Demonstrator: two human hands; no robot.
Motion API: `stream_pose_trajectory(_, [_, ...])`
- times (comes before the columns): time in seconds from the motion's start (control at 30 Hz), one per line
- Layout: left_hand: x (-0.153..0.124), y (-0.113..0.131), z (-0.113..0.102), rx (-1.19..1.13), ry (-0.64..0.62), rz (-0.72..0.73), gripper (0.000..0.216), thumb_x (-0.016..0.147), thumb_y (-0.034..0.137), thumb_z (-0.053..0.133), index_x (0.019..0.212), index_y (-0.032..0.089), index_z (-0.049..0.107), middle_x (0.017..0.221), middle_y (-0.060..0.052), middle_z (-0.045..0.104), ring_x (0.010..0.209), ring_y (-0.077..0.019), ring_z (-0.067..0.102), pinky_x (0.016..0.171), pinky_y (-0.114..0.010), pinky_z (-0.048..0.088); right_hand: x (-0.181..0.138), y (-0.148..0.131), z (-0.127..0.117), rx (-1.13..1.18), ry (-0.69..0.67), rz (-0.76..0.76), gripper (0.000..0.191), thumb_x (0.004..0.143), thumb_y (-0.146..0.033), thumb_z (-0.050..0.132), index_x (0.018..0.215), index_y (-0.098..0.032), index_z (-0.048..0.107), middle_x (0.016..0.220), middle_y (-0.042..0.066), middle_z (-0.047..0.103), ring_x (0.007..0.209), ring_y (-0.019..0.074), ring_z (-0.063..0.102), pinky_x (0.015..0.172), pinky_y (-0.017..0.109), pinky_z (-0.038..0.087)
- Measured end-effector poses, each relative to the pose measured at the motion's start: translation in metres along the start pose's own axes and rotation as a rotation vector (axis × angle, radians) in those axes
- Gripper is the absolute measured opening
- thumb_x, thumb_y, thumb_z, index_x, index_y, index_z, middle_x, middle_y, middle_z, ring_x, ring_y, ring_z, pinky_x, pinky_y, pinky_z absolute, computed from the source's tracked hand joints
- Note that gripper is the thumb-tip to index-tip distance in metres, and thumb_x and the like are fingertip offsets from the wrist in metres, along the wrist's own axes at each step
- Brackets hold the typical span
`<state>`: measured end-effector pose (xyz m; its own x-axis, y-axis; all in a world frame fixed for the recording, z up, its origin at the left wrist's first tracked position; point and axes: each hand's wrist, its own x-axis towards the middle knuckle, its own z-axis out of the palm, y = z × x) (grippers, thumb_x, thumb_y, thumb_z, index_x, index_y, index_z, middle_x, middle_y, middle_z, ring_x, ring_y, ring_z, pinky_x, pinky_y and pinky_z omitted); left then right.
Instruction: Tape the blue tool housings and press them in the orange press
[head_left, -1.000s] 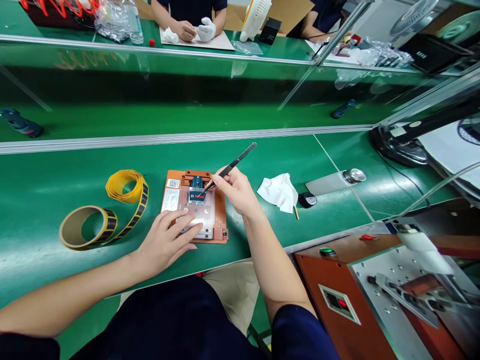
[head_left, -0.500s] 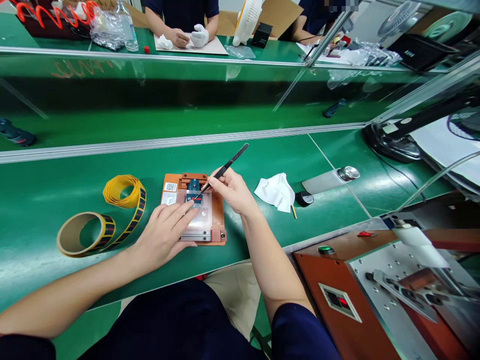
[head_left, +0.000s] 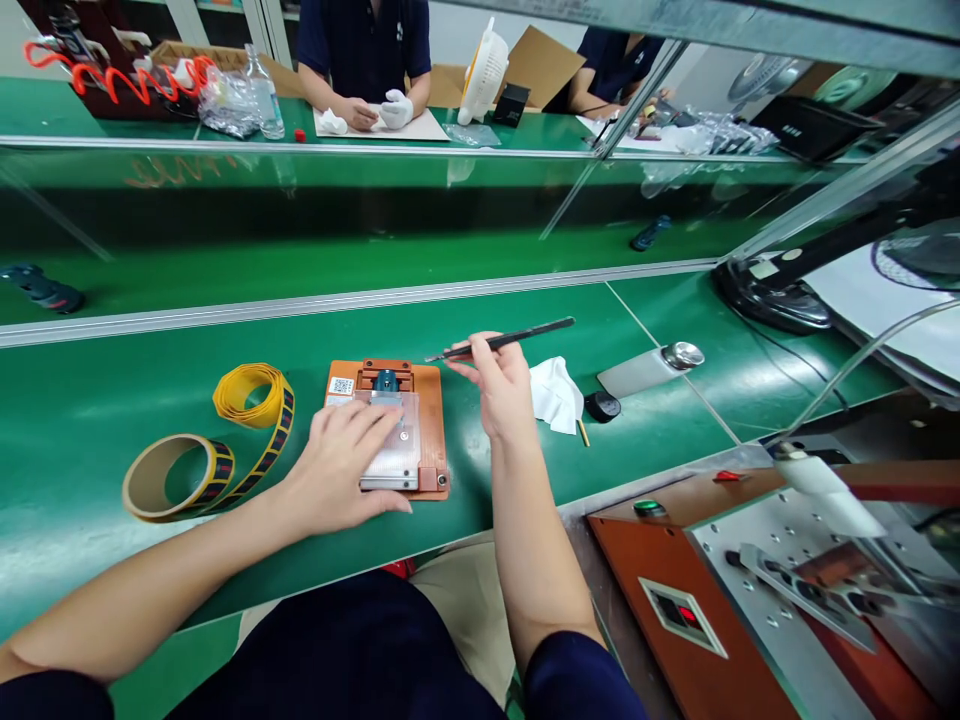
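Observation:
My left hand point(head_left: 337, 462) lies with fingers stretched across the clear plate point(head_left: 409, 455) of an orange-brown fixture point(head_left: 433, 410). A dark blue part point(head_left: 387, 382) sits in the fixture's upper opening, just above those fingertips. Held in my right hand point(head_left: 504, 390) are black tweezers point(head_left: 525, 333), nearly level, to the right of the fixture and apart from it. Their tip points left, and I make out nothing in it. Beside my left hand, a roll of labels point(head_left: 169, 475) stands with its strip curving to a yellow coil point(head_left: 251, 393).
Right of my right hand lie a white cloth point(head_left: 556, 395), a black cap point(head_left: 602, 405) and a pale bottle point(head_left: 641, 370) on its side. A machine point(head_left: 660, 600) stands at the lower right. Beyond the clear partition point(head_left: 337, 215), people sit at another bench.
My right hand has drawn the tweezers away from the plate to the right and turned them flatter. The dark label seen at their tip earlier no longer shows. My left hand stays on the plate.

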<state>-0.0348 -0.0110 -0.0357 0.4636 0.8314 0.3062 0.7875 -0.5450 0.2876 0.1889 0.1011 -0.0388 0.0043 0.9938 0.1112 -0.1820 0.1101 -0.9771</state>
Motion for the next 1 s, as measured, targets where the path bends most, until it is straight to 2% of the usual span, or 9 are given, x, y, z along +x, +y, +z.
stream_pose_trajectory(0.1, [0.009,-0.012,0.006,-0.199,0.024,-0.227,0.087,0.089,0.053,0.069,0.157,0.020,0.026,0.149,-0.019,0.047,0.134,-0.0378,0.044,0.109,-0.059,0.040,-0.020,0.005,-0.025,-0.283,0.088,-0.069,0.029,0.095,-0.050,0.058,0.111,-0.025,0.055,0.093,0.003,0.066,0.086,0.0189,0.067,0.079,0.035,0.057])
stream_pose_trajectory(0.2, [0.009,-0.013,0.006,-0.274,0.120,-0.212,0.083,0.089,0.045,0.073,0.156,0.024,0.028,0.141,-0.016,0.051,0.128,-0.0336,0.052,0.105,-0.053,0.049,-0.043,0.022,-0.046,-0.708,0.090,-0.089,0.030,0.099,-0.046,0.048,0.114,-0.022,0.058,0.098,0.008,0.066,0.089,0.0246,0.064,0.084,0.042,0.053])
stream_pose_trajectory(0.33, [-0.026,0.007,0.000,-0.153,0.464,0.218,0.060,0.085,0.018,0.077,0.138,0.034,0.053,0.121,-0.005,0.058,0.119,-0.0245,0.057,0.113,-0.052,0.048,-0.063,0.050,-0.065,-1.092,0.008,-0.154,0.037,0.100,-0.040,0.039,0.119,-0.017,0.061,0.106,0.016,0.064,0.102,0.0312,0.059,0.090,0.048,0.049])
stream_pose_trajectory(0.43, [-0.064,0.025,0.003,-0.159,0.341,0.553,0.039,0.084,0.003,0.069,0.116,0.026,0.068,0.109,-0.002,0.066,0.109,-0.0191,0.062,0.117,-0.048,0.048,-0.067,0.058,-0.072,-1.228,-0.008,-0.189,0.041,0.100,-0.038,0.040,0.124,-0.014,0.063,0.102,0.017,0.061,0.101,0.0324,0.056,0.090,0.050,0.049])
stream_pose_trajectory(0.53, [-0.088,0.031,0.012,-0.176,0.076,0.594,0.040,0.086,0.002,0.061,0.123,0.015,0.067,0.118,-0.009,0.071,0.119,-0.0225,0.061,0.118,-0.046,0.045,-0.067,0.047,-0.065,-1.180,0.027,-0.235,0.046,0.100,-0.040,0.044,0.133,-0.014,0.063,0.111,0.019,0.057,0.109,0.0338,0.052,0.098,0.055,0.045])
stream_pose_trajectory(0.63, [-0.093,0.030,0.022,-0.196,-0.068,0.501,0.050,0.088,0.007,0.057,0.137,0.016,0.059,0.129,-0.011,0.068,0.128,-0.0229,0.058,0.117,-0.040,0.046,-0.066,0.029,-0.041,-0.932,-0.213,-0.292,0.042,0.103,-0.041,0.043,0.136,-0.028,0.065,0.123,0.013,0.054,0.121,0.0297,0.048,0.108,0.052,0.040])
stream_pose_trajectory(0.7, [-0.092,0.027,0.026,-0.193,-0.084,0.482,0.052,0.089,0.008,0.056,0.140,0.017,0.057,0.132,-0.011,0.067,0.131,-0.0212,0.057,0.117,-0.036,0.044,-0.063,0.022,-0.022,-0.783,-0.450,-0.296,0.040,0.105,-0.043,0.041,0.135,-0.036,0.067,0.128,0.009,0.052,0.127,0.0267,0.045,0.111,0.048,0.039])
stream_pose_trajectory(0.77, [-0.092,0.026,0.028,-0.186,-0.083,0.486,0.052,0.090,0.008,0.055,0.142,0.016,0.055,0.134,-0.010,0.066,0.133,-0.0197,0.056,0.119,-0.034,0.041,-0.060,0.022,-0.009,-0.727,-0.589,-0.284,0.038,0.104,-0.046,0.042,0.133,-0.039,0.068,0.132,0.007,0.049,0.130,0.0267,0.042,0.114,0.048,0.037])
stream_pose_trajectory(1.0, [-0.098,0.024,0.037,-0.181,-0.034,0.488,0.047,0.097,0.005,0.047,0.141,0.017,0.057,0.137,-0.008,0.065,0.136,-0.0176,0.053,0.121,-0.032,0.036,-0.049,0.039,-0.006,-0.775,-0.666,-0.224,0.036,0.104,-0.048,0.044,0.130,-0.042,0.068,0.133,0.007,0.045,0.130,0.0286,0.040,0.116,0.052,0.032])
